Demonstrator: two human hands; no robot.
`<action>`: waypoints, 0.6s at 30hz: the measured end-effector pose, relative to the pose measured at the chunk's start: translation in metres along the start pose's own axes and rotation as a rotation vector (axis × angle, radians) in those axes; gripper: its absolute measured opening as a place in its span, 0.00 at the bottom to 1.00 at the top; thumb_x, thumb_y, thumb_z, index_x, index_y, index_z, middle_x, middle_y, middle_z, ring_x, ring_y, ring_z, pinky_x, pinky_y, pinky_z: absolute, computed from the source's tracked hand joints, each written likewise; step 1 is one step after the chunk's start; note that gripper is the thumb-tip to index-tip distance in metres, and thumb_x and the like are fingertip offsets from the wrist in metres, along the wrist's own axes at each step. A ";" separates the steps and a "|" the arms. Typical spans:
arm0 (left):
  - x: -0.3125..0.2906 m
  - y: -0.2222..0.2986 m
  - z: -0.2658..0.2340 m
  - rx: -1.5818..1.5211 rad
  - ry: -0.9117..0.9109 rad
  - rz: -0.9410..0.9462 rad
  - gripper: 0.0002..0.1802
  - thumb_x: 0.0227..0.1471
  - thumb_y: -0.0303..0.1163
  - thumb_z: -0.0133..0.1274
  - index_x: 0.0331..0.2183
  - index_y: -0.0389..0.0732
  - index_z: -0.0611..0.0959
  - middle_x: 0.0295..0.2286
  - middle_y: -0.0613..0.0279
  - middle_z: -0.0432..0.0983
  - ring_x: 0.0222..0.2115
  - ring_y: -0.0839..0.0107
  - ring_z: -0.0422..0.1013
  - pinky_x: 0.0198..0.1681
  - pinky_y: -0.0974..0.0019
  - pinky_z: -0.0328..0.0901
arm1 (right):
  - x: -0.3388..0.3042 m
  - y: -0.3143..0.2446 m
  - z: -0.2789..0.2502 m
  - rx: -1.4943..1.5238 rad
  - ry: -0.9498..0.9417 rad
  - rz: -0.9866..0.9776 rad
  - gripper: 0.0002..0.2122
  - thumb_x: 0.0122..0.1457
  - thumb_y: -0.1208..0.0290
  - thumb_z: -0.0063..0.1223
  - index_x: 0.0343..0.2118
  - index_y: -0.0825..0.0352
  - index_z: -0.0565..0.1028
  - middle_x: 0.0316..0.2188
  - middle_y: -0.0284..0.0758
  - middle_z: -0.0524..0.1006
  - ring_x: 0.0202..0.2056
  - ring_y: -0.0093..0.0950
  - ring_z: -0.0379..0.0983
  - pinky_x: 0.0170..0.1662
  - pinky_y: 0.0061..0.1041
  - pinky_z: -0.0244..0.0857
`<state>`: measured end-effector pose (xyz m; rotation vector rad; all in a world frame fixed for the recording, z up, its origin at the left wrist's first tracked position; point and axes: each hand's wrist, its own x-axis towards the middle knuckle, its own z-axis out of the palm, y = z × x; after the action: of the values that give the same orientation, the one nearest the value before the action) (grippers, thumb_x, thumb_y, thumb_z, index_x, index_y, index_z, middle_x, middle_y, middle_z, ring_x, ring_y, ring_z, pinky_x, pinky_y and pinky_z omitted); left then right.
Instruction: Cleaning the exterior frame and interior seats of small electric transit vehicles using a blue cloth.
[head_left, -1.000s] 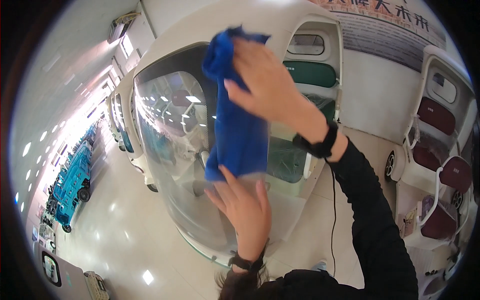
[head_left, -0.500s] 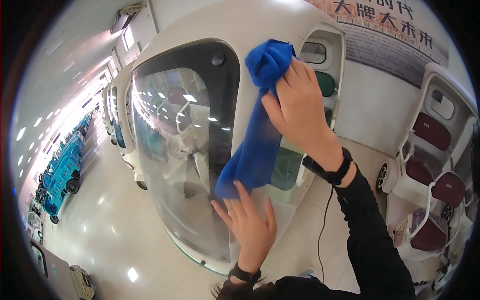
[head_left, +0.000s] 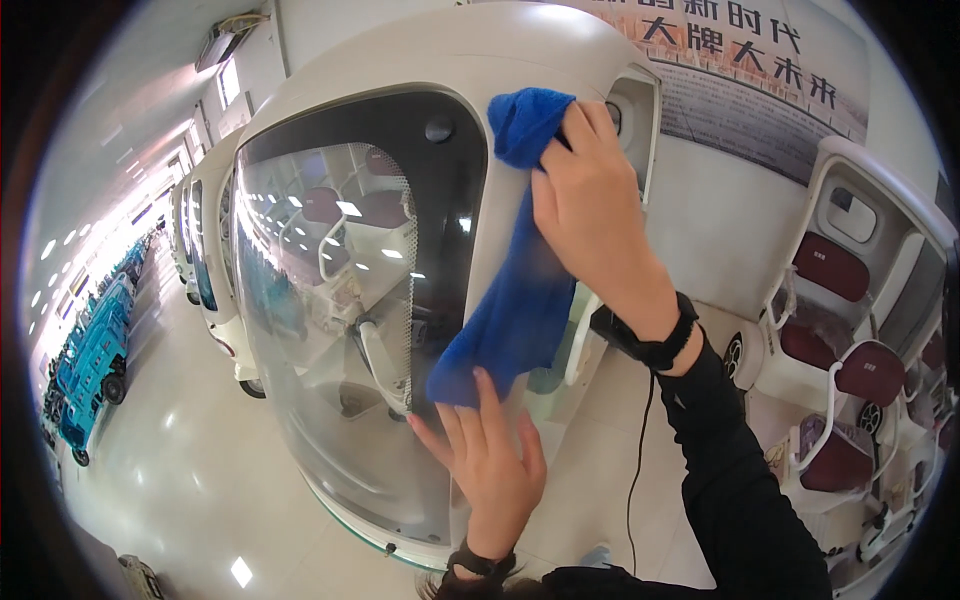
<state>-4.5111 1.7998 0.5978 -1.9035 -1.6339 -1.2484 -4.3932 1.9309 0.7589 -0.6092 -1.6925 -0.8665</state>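
A blue cloth (head_left: 505, 310) hangs against the white front pillar (head_left: 497, 235) of a small enclosed vehicle, beside its curved windshield (head_left: 330, 330). My right hand (head_left: 590, 195) grips the cloth's bunched upper end, with its fingers curled round it and partly hidden. Lower down, my left hand (head_left: 495, 455) lies with fingers spread at the cloth's bottom end and the windshield's dark border (head_left: 445, 290). One fingertip overlaps the cloth; the hand is not closed on it. Black bands circle both wrists, and a dark cable (head_left: 640, 470) hangs from the right one.
To the right stands an open white vehicle (head_left: 800, 180) with dark red seats (head_left: 832, 266). Further white vehicles (head_left: 205, 240) and a row of blue cargo tricycles (head_left: 95, 350) line the left side. A printed banner (head_left: 760, 80) covers the wall behind. The tiled floor (head_left: 190, 480) is shiny.
The view has shifted, so the vehicle and its surroundings sit further left. The cloth's upper bunch has changed shape slightly in my right hand. My left hand keeps its place at the lower end.
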 end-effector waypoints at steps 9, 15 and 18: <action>0.035 0.015 0.009 -0.058 0.095 0.011 0.35 0.49 0.28 0.51 0.57 0.26 0.62 0.48 0.37 0.65 0.57 0.40 0.54 0.62 0.38 0.36 | 0.044 0.020 0.022 -0.009 0.018 0.081 0.08 0.50 0.76 0.46 0.32 0.70 0.76 0.39 0.38 0.73 0.46 0.37 0.68 0.44 0.35 0.68; -0.009 0.000 0.007 -0.027 -0.024 -0.050 0.35 0.48 0.26 0.50 0.57 0.25 0.61 0.51 0.35 0.63 0.58 0.40 0.53 0.62 0.37 0.36 | -0.011 -0.009 0.004 -0.049 0.042 0.044 0.04 0.44 0.77 0.52 0.23 0.71 0.76 0.37 0.40 0.72 0.46 0.42 0.66 0.46 0.39 0.63; -0.043 -0.014 0.007 0.025 -0.032 -0.057 0.35 0.47 0.25 0.49 0.57 0.24 0.61 0.52 0.34 0.61 0.59 0.39 0.52 0.62 0.36 0.35 | -0.048 -0.051 0.003 0.118 0.100 -0.096 0.06 0.42 0.75 0.54 0.25 0.69 0.76 0.41 0.37 0.74 0.48 0.37 0.67 0.48 0.39 0.62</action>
<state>-4.5189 1.7815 0.5564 -1.8838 -1.7234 -1.2189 -4.4203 1.9038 0.6998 -0.4016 -1.6788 -0.8444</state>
